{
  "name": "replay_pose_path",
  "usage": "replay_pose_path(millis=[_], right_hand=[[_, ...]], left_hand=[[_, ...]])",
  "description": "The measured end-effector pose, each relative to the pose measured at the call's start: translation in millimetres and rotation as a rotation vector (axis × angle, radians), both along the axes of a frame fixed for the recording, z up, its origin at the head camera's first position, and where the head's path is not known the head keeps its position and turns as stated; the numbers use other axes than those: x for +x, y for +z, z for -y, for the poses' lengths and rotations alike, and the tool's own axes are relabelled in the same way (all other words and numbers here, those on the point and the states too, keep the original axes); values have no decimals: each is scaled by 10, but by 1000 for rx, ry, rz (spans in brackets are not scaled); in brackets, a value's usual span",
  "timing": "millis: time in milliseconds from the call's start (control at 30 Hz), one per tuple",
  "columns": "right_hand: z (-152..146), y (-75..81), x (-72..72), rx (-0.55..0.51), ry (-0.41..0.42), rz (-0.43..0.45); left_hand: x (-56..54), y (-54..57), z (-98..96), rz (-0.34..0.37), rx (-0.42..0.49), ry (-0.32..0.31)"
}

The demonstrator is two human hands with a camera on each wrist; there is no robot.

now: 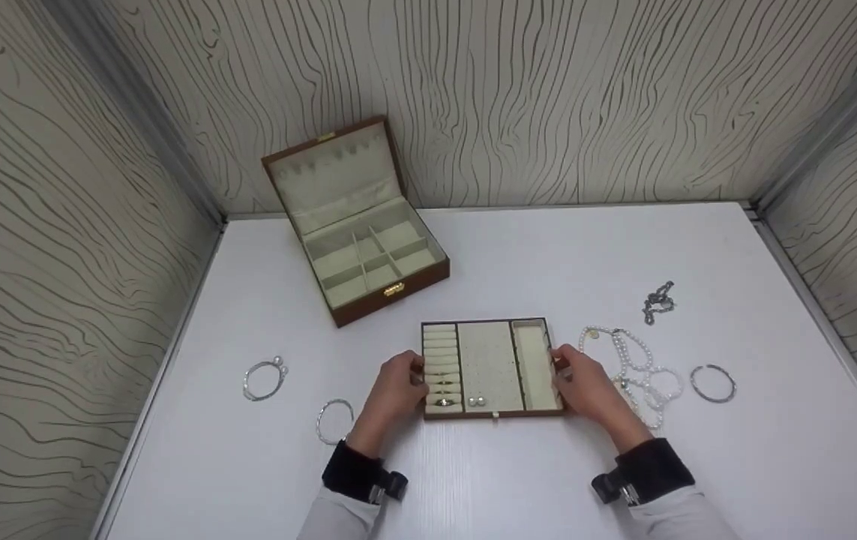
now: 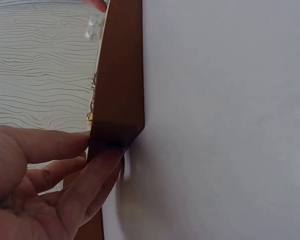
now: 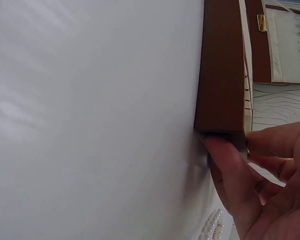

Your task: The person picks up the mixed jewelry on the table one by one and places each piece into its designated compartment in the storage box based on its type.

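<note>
A brown jewellery tray with a cream lining lies crosswise between both hands. My left hand grips its left end, thumb at the upper edge and fingers at the end wall in the left wrist view. Likewise, my right hand holds the right end; the right wrist view shows fingertips against that end. Several rings sit in the ring rolls on the left. Two pearl earrings are on the middle panel, and the right compartment holds nothing. Whether the tray's underside touches the table I cannot tell.
Behind, a brown jewellery box stands with its lid up and divided compartments showing. Pearl strands lie by the right hand, a dark chain and a bangle beyond. Two bracelets, one with pearls, one plain, lie left.
</note>
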State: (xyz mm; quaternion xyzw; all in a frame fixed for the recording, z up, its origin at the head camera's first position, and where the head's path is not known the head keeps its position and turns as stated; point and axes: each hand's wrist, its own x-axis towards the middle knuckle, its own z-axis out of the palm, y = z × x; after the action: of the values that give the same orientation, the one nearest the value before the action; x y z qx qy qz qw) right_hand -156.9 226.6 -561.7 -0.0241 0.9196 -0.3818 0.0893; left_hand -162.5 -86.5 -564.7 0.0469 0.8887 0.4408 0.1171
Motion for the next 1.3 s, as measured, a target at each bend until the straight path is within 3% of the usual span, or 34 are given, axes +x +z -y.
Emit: replay_pose_path(millis=[233, 300, 400, 500, 600, 733, 900, 1067, 1300], right_hand=[[5, -4, 72, -8, -14, 4], [6, -9, 72, -8, -19, 7], [8, -13, 71, -5, -28, 6], [3, -11, 78, -11, -31, 4], [0, -4, 91, -20, -33, 5], [3, -4, 102, -29, -38, 6], [10, -20, 102, -39, -41, 8], [7, -26, 93, -42, -33, 9], [-5, -22, 73, -50, -36, 14]], left_hand=[[20, 11, 75, 31, 27, -27], [0, 26, 123, 7, 22, -8], [-75, 89, 225, -87, -16, 87], [-204, 203, 369, -197, -34, 240], [-376, 312, 552, -242, -46, 372], [-628, 367, 813, -164, -52, 455], [-859, 264, 1040, -7, 9, 486], [-944, 205, 1065, 30, 111, 541], [-973, 241, 963, 21, 114, 575]])
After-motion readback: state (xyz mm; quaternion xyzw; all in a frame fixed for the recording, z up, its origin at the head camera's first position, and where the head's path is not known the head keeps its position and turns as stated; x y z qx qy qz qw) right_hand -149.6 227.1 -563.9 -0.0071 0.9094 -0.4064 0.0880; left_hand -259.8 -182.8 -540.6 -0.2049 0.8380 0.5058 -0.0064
